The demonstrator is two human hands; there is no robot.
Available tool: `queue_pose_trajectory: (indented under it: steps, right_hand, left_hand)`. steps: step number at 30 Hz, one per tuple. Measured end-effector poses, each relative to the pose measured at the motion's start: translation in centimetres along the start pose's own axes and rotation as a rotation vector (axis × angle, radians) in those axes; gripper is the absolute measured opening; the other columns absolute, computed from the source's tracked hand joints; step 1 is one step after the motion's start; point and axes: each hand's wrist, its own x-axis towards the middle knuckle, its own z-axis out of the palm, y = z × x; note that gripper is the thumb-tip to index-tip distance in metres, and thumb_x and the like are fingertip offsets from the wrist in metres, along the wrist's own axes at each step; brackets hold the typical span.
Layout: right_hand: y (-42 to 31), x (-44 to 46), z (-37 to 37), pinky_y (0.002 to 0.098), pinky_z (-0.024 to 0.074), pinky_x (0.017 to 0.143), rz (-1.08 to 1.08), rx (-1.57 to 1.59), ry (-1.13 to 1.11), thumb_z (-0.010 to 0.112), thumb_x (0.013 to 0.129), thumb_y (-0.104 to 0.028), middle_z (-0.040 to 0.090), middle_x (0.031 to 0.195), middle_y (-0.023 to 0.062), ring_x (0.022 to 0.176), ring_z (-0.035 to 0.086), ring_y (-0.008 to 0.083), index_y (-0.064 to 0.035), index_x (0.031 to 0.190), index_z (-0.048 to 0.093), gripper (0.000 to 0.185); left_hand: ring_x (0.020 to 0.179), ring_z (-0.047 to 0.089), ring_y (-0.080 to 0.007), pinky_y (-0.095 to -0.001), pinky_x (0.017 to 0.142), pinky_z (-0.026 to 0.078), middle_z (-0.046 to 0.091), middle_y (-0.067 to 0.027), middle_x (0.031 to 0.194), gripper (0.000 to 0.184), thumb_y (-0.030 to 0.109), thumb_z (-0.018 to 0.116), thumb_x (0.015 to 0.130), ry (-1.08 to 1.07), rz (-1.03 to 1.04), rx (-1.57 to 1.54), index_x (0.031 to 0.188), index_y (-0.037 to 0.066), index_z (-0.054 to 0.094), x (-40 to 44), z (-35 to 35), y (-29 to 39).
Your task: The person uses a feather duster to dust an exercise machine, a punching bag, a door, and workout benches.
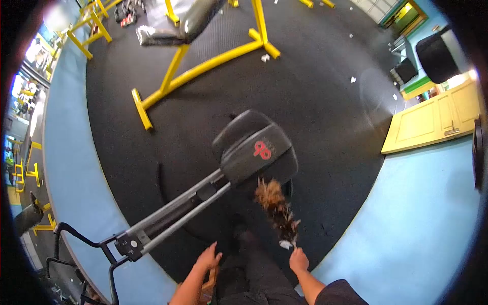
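One hand only, the right hand [299, 260], clearly had hold of something: its fingers were closed around the handle end of the feather duster [278, 211]. From this grip the duster lay forward and slightly to the left, with its long axis pointing to the dark housing [259, 151] of the exercise machine [178, 212]. The feather tip [269, 189] was just beside the near edge of the housing; whether they touched, I could not tell. The left hand [207, 258] was apart from the duster, its fingers loosely spread and seemingly holding nothing
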Motion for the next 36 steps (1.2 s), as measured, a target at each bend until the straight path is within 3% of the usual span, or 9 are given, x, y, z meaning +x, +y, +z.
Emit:
queue_pose_trajectory:
  steps: [6, 11, 13, 17, 23, 27, 30, 32, 36]
  right_hand:
    - [6.0, -1.9, -2.6, 0.0558, 0.0493, 0.08, 0.23, 0.181, 0.163, 0.04, 0.1, -0.033, 0.066, 0.094, 0.028, 0.093, 0.064, 0.0454, 0.0009, 0.099, 0.058, 0.039]
    - [5.4, -0.7, -6.9, 0.0535, 0.0494, 0.077, 0.174, 0.364, 0.232, 0.047, 0.098, -0.031, 0.066, 0.095, 0.0279, 0.092, 0.062, 0.0468, 0.0011, 0.096, 0.059, 0.034]
    - [4.4, -0.1, -9.6, 0.0523, 0.0494, 0.073, -0.005, 0.405, 0.186, 0.05, 0.097, -0.028, 0.065, 0.093, 0.0257, 0.089, 0.063, 0.045, -0.0005, 0.092, 0.06, 0.03]
    - [2.5, 3.4, -14.1, 0.0505, 0.0502, 0.075, 0.125, 0.522, 0.057, 0.054, 0.095, -0.026, 0.067, 0.091, 0.0227, 0.089, 0.064, 0.042, -0.0015, 0.095, 0.062, 0.026]
    - [1.9, 12.7, -19.8, 0.0503, 0.0499, 0.075, -0.087, 0.534, 0.15, 0.052, 0.096, -0.023, 0.066, 0.093, 0.0234, 0.089, 0.064, 0.0421, -0.0005, 0.097, 0.063, 0.025]
    - [2.6, 23.9, -21.4, 0.0497, 0.0506, 0.077, -0.241, 0.43, -0.015, 0.054, 0.095, -0.022, 0.066, 0.099, 0.0235, 0.09, 0.063, 0.0432, -0.0014, 0.108, 0.063, 0.026]
    - [0.1, 30.3, -24.6, 0.0519, 0.0494, 0.08, -0.315, 0.525, -0.091, 0.051, 0.095, -0.016, 0.065, 0.098, 0.0262, 0.093, 0.062, 0.0438, -0.0024, 0.114, 0.062, 0.026]
    - [-1.8, 35.5, -23.3, 0.0497, 0.0496, 0.075, -0.505, 0.5, 0.086, 0.052, 0.095, -0.015, 0.065, 0.094, 0.0254, 0.089, 0.063, 0.0431, -0.0041, 0.12, 0.06, 0.028]
    - [-8.3, 43.0, -26.2, 0.0511, 0.0502, 0.083, -0.499, 0.202, -0.168, 0.047, 0.092, -0.011, 0.064, 0.102, 0.0244, 0.097, 0.062, 0.0435, -0.0065, 0.124, 0.056, 0.034]
  left_hand:
    - [0.124, 0.052, -0.0399, -0.0431, 0.104, 0.042, 0.053, -0.029, 0.132, 0.07, 0.035, 0.061, 0.091, -0.06, -0.102, -0.026, 0.145, -0.002, 0.034, -7.4, -1.1, -0.9]
    - [0.124, 0.054, -0.0359, -0.0409, 0.103, 0.044, 0.056, -0.0266, 0.131, 0.069, 0.036, 0.061, 0.091, -0.112, -0.233, 0.004, 0.143, -0.003, 0.037, -8.6, -2.3, -0.1]
    - [0.124, 0.054, -0.0354, -0.0404, 0.104, 0.044, 0.057, -0.0252, 0.131, 0.068, 0.036, 0.061, 0.092, -0.095, -0.225, 0.018, 0.143, -0.002, 0.039, -8.7, -3.2, 1.7]
    - [0.119, 0.058, -0.0353, -0.0406, 0.101, 0.046, 0.061, -0.0238, 0.126, 0.065, 0.036, 0.062, 0.091, -0.04, -0.136, 0.068, 0.141, -0.001, 0.042, -6.7, -4.5, 6.8]
    - [0.114, 0.061, -0.0345, -0.0402, 0.096, 0.049, 0.065, -0.0229, 0.118, 0.06, 0.034, 0.065, 0.089, 0.088, -0.022, 0.101, 0.135, 0.0, 0.048, 1.4, -4.6, 17.8]
    - [0.104, 0.066, -0.0327, -0.0388, 0.09, 0.051, 0.067, -0.0194, 0.112, 0.044, 0.023, 0.062, 0.092, 0.268, -0.023, -0.126, 0.129, 0.0, 0.054, 9.1, -1.3, 26.4]
    - [0.101, 0.067, -0.0303, -0.0368, 0.089, 0.052, 0.068, -0.0174, 0.11, 0.04, 0.018, 0.059, 0.093, 0.268, -0.094, -0.143, 0.129, 0.001, 0.054, 14.3, 1.9, 32.8]
    - [0.101, 0.068, -0.0271, -0.0352, 0.089, 0.052, 0.068, -0.0165, 0.111, 0.041, 0.019, 0.059, 0.094, 0.169, -0.092, -0.237, 0.131, 0.002, 0.053, 17.1, 3.3, 38.7]
    - [0.103, 0.066, -0.026, -0.0354, 0.09, 0.051, 0.065, -0.0168, 0.117, 0.042, 0.017, 0.059, 0.094, 0.119, -0.09, -0.331, 0.133, 0.002, 0.051, 21.4, 5.1, 47.9]
